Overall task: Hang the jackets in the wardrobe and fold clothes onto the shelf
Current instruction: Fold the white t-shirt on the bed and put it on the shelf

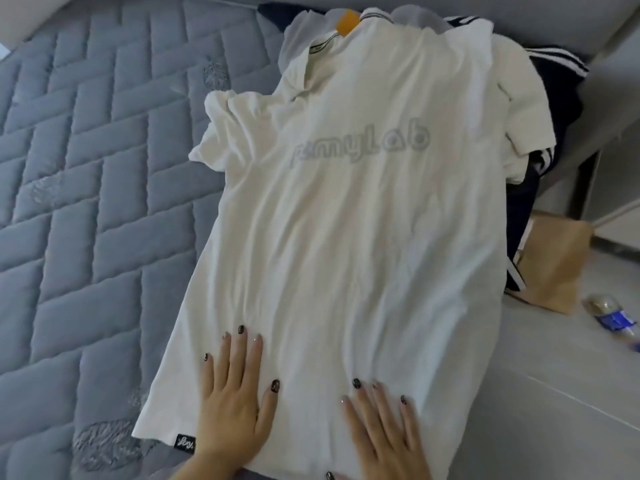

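Note:
A white polo shirt (353, 216) with grey lettering across it lies spread flat on the grey quilted mattress (86, 174), collar at the far end. An orange tag (347, 21) sticks out at the collar. My left hand (233, 396) lies flat on the shirt near its hem, fingers straight. My right hand (382, 431) presses flat on the hem a little to the right, fingers spread. Under the far right side of the shirt lies a pile of dark navy clothes with white stripes (530, 188).
The mattress edge runs along the right, with pale floor tiles (571, 393) beyond. A brown paper bag (554, 265) stands on the floor beside the bed. A plastic bottle with a blue label (613, 315) lies near it. A grey headboard runs along the top.

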`<act>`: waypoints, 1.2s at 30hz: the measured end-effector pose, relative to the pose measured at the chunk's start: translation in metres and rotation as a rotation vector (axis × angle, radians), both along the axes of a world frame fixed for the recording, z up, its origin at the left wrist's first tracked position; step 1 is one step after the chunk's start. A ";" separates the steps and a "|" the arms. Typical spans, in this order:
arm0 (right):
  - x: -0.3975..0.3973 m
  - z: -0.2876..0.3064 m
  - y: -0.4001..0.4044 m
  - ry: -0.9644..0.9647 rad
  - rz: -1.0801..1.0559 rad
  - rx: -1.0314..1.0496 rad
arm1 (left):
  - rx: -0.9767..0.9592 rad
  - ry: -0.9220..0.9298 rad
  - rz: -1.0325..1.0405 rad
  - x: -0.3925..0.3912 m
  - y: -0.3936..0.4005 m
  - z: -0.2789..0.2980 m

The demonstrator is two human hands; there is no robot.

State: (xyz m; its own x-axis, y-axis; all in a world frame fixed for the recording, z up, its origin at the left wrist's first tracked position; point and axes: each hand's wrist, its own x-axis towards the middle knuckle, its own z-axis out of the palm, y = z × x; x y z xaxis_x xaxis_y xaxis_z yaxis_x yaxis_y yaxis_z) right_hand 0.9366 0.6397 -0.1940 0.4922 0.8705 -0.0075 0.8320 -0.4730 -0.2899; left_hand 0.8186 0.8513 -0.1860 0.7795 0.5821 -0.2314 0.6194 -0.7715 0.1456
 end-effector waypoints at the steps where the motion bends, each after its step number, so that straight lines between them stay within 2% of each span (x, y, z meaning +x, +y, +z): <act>1: -0.001 -0.003 -0.003 -0.009 0.018 0.012 | 0.011 0.006 -0.072 -0.010 -0.002 -0.001; 5: -0.001 -0.010 -0.015 -0.041 0.124 0.132 | 0.072 0.015 -0.385 -0.043 -0.002 -0.012; 14: 0.001 -0.002 -0.022 0.213 0.185 0.263 | 0.082 -0.087 -0.424 -0.043 0.002 -0.021; 19: -0.009 0.010 -0.015 0.268 0.034 0.135 | 0.049 -0.160 -0.406 -0.046 0.002 -0.023; 23: -0.022 0.015 -0.011 0.306 0.023 -0.196 | 0.008 -0.205 -0.404 -0.050 0.002 -0.021; 27: -0.045 0.018 0.015 0.086 0.003 -0.431 | 0.056 -0.180 -0.500 -0.057 0.003 -0.015; 30: -0.057 0.024 0.028 -0.008 -0.097 -0.401 | 0.077 -0.118 -0.586 -0.064 0.002 -0.002; 36: -0.058 0.035 0.009 0.020 -0.426 -0.216 | 0.197 -0.064 -0.898 -0.079 0.038 0.018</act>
State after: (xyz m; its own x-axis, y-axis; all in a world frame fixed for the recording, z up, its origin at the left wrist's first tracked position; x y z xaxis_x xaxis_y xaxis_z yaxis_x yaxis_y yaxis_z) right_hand 0.8788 0.6488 -0.1588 0.8028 0.5685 -0.1796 0.5461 -0.8221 -0.1613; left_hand 0.7391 0.8889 -0.1681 0.9655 -0.2236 -0.1336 -0.2290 -0.9731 -0.0259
